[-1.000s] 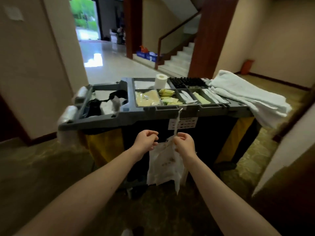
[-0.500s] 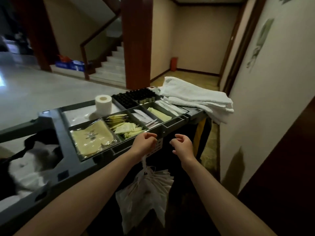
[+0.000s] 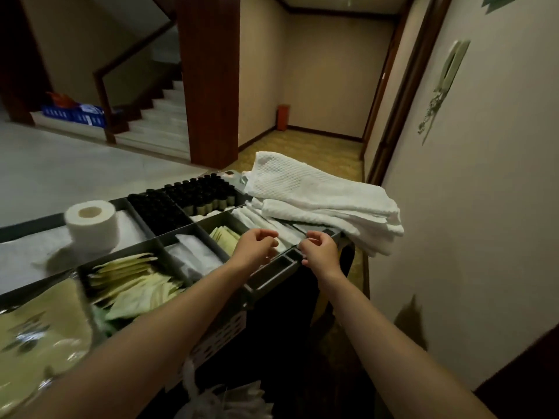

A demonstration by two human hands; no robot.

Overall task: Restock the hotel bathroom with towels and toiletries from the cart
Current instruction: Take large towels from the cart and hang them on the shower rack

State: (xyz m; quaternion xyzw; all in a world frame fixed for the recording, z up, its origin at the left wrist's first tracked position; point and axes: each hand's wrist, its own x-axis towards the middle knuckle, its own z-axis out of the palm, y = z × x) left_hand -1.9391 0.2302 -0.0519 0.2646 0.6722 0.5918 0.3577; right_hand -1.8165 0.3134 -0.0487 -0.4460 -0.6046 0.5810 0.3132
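- Several folded white towels (image 3: 317, 195) lie stacked on the far right end of the grey cart (image 3: 272, 275), with one edge drooping over its side.
- Both hands hover at the cart's near right corner. The left hand (image 3: 257, 246) has curled fingers with nothing visible in them. The right hand (image 3: 320, 252) is curled at the rim, and I cannot tell whether it pinches anything.
- Just left of the hands, compartments hold pale green packets (image 3: 225, 237), white packets (image 3: 193, 258) and yellow-green sachets (image 3: 133, 282).
- Behind these stand rows of black-capped bottles (image 3: 187, 198) and an upright toilet roll (image 3: 90, 225).
- A white plastic bag (image 3: 230, 400) hangs low on the cart's near side.
- Beyond the cart are a staircase (image 3: 157, 116), a wooden pillar (image 3: 208, 77) and a red bin (image 3: 282, 117) in the corridor corner.
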